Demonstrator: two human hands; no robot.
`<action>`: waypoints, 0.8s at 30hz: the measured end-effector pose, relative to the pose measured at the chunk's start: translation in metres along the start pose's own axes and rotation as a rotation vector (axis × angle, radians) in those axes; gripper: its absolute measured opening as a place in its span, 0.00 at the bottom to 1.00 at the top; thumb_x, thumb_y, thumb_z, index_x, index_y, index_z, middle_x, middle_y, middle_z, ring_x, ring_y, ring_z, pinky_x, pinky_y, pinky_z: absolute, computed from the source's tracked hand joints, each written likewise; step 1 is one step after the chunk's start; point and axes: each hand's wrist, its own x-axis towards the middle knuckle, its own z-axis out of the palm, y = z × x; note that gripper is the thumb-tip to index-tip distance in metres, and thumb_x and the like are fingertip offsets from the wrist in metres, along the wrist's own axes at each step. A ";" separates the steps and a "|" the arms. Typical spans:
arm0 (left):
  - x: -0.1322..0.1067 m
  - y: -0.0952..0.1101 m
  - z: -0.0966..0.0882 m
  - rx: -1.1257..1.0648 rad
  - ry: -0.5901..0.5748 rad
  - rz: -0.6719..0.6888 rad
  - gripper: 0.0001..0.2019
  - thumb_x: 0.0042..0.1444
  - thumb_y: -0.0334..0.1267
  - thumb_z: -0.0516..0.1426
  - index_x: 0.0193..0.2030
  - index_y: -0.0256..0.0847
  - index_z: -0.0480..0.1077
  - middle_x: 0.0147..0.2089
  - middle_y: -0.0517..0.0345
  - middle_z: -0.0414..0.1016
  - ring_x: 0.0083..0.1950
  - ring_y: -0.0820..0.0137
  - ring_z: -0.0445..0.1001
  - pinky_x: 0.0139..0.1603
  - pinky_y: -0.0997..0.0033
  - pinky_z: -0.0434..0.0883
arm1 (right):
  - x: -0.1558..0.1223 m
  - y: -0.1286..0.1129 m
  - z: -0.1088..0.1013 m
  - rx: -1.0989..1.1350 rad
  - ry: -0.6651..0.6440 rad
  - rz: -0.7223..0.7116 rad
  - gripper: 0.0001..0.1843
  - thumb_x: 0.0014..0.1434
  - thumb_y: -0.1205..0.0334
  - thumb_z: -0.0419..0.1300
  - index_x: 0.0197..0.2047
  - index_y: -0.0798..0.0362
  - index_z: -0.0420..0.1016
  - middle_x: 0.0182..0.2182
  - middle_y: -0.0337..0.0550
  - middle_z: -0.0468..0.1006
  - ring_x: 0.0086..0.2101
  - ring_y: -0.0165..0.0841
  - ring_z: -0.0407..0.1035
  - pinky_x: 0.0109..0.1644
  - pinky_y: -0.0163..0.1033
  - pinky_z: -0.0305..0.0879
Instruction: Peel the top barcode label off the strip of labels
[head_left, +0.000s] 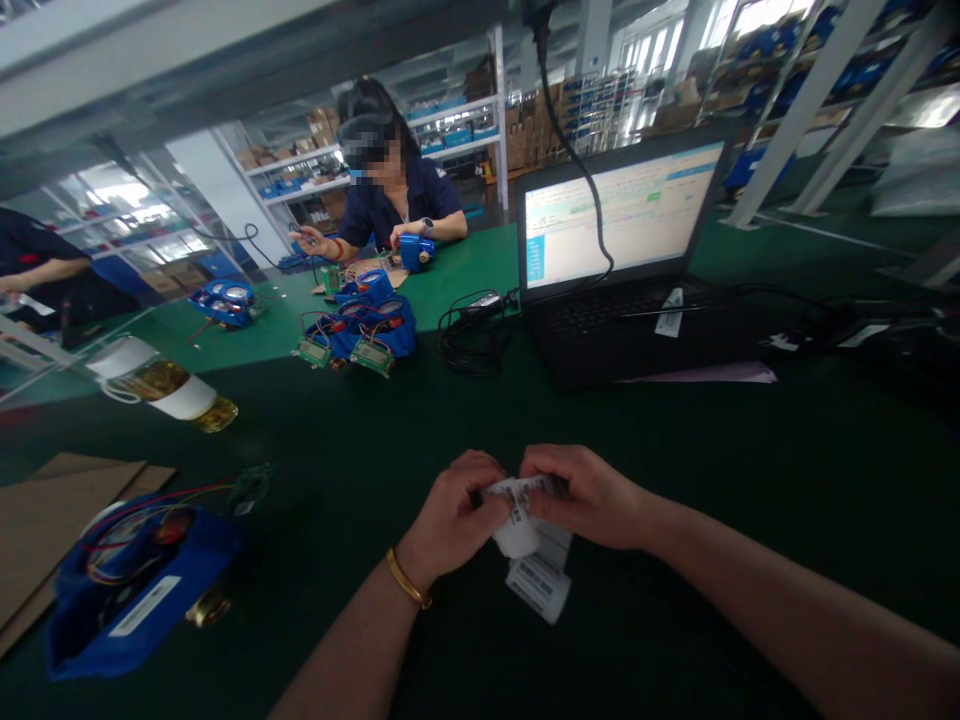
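Both my hands meet over the dark green table (675,480), pinching a white strip of barcode labels (536,565). My left hand (454,515), with a gold bangle at the wrist, grips the strip's left upper end. My right hand (589,495) is closed on its right upper end. The strip curls and hangs down below my fingers. A blue meter housing with loose red wires and a white label (135,590) lies to the left of my left forearm.
An open laptop (622,260) with a lit screen stands ahead, a coiled black cable (472,335) beside it. Several blue meters (367,325) sit mid-table. A lidded glass cup (161,385) and cardboard (52,520) lie left. A co-worker (390,195) sits across handling a blue meter.
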 end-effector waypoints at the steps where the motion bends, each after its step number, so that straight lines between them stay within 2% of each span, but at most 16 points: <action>1: 0.000 0.000 0.000 0.002 -0.002 0.000 0.08 0.52 0.34 0.52 0.23 0.38 0.67 0.29 0.57 0.66 0.37 0.69 0.65 0.40 0.69 0.62 | 0.000 0.000 0.000 0.004 0.000 0.010 0.04 0.54 0.67 0.55 0.28 0.56 0.65 0.24 0.36 0.64 0.23 0.27 0.57 0.24 0.30 0.51; 7: -0.001 -0.002 0.000 -0.128 0.005 -0.067 0.08 0.50 0.34 0.53 0.23 0.37 0.68 0.30 0.57 0.66 0.39 0.68 0.64 0.40 0.70 0.62 | 0.000 -0.002 0.000 0.034 -0.002 -0.001 0.04 0.55 0.66 0.55 0.28 0.55 0.65 0.24 0.36 0.64 0.24 0.27 0.58 0.24 0.31 0.52; 12: -0.001 -0.007 0.003 -0.408 0.022 -0.199 0.07 0.49 0.35 0.54 0.26 0.36 0.71 0.34 0.56 0.66 0.38 0.69 0.64 0.38 0.72 0.63 | 0.001 -0.006 0.002 0.015 0.102 -0.072 0.06 0.56 0.65 0.52 0.28 0.55 0.65 0.25 0.38 0.64 0.25 0.29 0.59 0.27 0.33 0.54; 14: 0.000 -0.008 0.003 -0.446 0.036 -0.221 0.07 0.49 0.36 0.55 0.26 0.36 0.71 0.35 0.55 0.67 0.37 0.70 0.64 0.36 0.73 0.63 | 0.001 -0.006 0.000 0.000 0.104 -0.048 0.05 0.56 0.65 0.53 0.29 0.55 0.65 0.25 0.39 0.65 0.25 0.29 0.59 0.28 0.33 0.55; 19: -0.001 -0.007 0.001 -0.299 0.007 -0.177 0.07 0.50 0.35 0.54 0.26 0.37 0.71 0.35 0.56 0.67 0.40 0.68 0.65 0.39 0.72 0.64 | 0.000 -0.003 -0.005 0.065 -0.036 0.201 0.04 0.50 0.64 0.58 0.29 0.55 0.68 0.23 0.36 0.67 0.23 0.28 0.59 0.23 0.30 0.54; 24: -0.001 -0.004 0.000 -0.164 -0.032 -0.166 0.03 0.48 0.33 0.56 0.26 0.37 0.70 0.35 0.57 0.68 0.40 0.68 0.65 0.41 0.71 0.63 | 0.000 -0.003 -0.006 0.010 0.007 0.222 0.02 0.49 0.68 0.58 0.26 0.55 0.67 0.20 0.34 0.64 0.21 0.26 0.57 0.21 0.29 0.51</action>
